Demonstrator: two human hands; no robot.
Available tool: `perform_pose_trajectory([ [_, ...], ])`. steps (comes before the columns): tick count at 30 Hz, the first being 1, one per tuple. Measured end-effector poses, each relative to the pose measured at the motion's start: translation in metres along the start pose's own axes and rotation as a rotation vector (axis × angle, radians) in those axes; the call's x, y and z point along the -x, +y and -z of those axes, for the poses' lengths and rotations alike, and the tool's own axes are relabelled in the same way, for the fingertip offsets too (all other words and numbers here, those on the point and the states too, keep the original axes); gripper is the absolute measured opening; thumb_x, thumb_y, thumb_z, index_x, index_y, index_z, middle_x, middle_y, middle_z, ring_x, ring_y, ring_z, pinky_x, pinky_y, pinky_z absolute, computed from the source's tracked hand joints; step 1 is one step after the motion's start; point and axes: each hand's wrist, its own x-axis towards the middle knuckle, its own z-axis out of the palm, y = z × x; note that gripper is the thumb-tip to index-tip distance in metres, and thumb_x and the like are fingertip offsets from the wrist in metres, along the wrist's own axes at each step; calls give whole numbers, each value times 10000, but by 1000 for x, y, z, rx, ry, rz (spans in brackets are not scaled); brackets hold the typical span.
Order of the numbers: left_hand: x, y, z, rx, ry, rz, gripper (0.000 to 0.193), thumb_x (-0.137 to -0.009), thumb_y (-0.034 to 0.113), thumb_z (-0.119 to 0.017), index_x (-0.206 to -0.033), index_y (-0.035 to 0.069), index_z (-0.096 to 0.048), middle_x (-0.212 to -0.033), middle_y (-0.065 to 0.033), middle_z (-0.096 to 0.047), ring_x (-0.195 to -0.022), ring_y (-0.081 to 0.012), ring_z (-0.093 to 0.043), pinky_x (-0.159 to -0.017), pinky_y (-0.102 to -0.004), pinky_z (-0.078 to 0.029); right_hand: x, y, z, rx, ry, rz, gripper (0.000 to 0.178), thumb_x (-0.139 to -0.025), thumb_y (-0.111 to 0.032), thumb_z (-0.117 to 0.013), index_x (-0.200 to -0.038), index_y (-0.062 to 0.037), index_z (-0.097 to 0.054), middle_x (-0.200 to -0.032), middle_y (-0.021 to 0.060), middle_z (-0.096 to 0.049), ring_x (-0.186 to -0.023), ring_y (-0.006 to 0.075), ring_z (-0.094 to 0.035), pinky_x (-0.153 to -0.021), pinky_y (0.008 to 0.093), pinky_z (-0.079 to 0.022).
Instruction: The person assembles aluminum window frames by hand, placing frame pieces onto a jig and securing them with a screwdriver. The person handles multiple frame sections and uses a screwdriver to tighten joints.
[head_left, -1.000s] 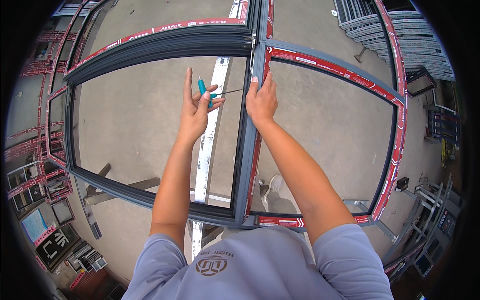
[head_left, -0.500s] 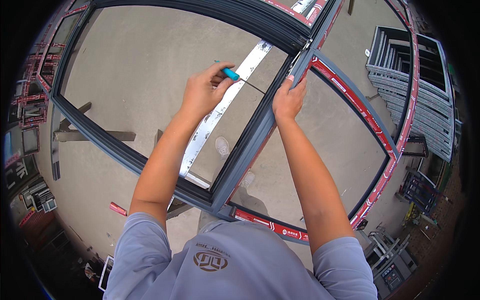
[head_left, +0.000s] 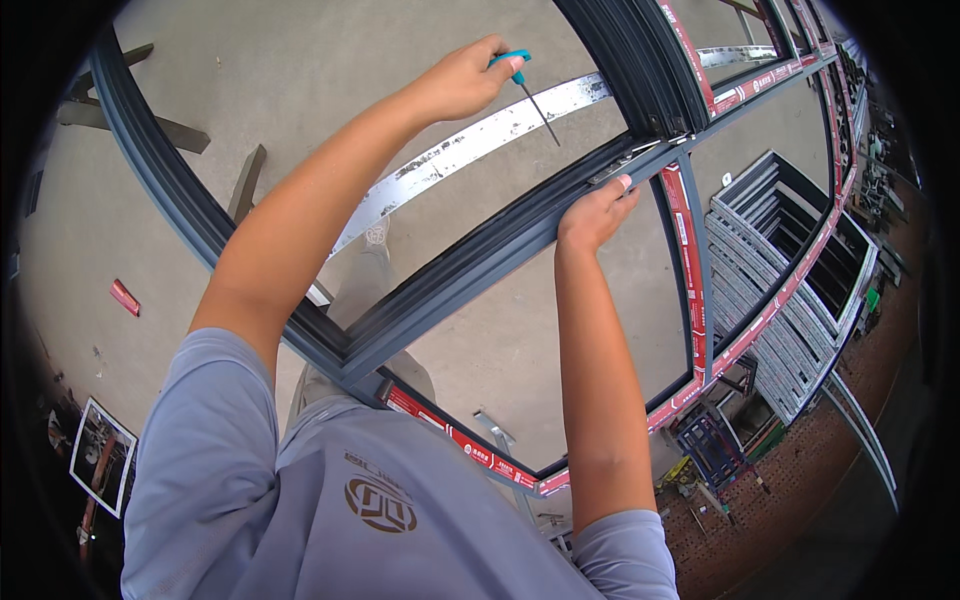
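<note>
My left hand point(head_left: 462, 82) is closed round the teal handle of a screwdriver point(head_left: 517, 72). Its thin dark shaft slants down to the right over the frame opening, with the tip apart from the bar. A large dark grey window frame point(head_left: 470, 270) stretches across in front of me. My right hand point(head_left: 592, 218) grips the edge of its middle bar, thumb up by a slim metal fitting point(head_left: 622, 162) near the corner. The fingers under the bar are partly hidden. Red protective film point(head_left: 682, 230) covers parts of the frame.
Beneath the opening runs a worn white metal strip point(head_left: 440, 160). Dark support legs point(head_left: 245, 185) stand at the left. Stacked frames point(head_left: 770, 270) lean at the right, above a blue rack point(head_left: 710, 440). A red scrap point(head_left: 125, 297) lies on the concrete floor.
My left hand has lifted the screwdriver up and right, drawing its tip away from the middle bar. The view has turned rightward. My right hand stays on the bar, slightly lower along it.
</note>
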Motion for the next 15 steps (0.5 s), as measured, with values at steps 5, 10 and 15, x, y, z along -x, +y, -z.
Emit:
perform_pose_trajectory([
  [5,-11,-10,-12,150,-63,122,558,-1021,500,-614,-1253,-5,-659,-1028,-110,-681,-952,-186,-614,-870,-356,-501,1,-1,2,30,1,-16,731,-1096,-491,-275,-1563,71,-308,-1597,298,-352,-1478,440,-347,-1228,454,-253],
  [10,-16,-11,-28,219,-66,164,582,-1015,505,-627,-1272,-17,-654,-1014,-110,-677,-941,-185,-606,-863,-349,-499,2,-5,1,26,0,-37,753,-1097,-505,-251,-1572,78,-284,-1611,304,-329,-1490,439,-334,-1232,445,-250],
  [15,-17,-12,-33,324,-178,254,605,-1015,511,-630,-1292,-27,-634,-1001,-99,-669,-924,-173,-597,-822,-332,-501,6,-10,3,15,-15,-79,769,-1098,-515,-260,-1580,84,-252,-1619,306,-316,-1494,436,-334,-1233,436,-248],
])
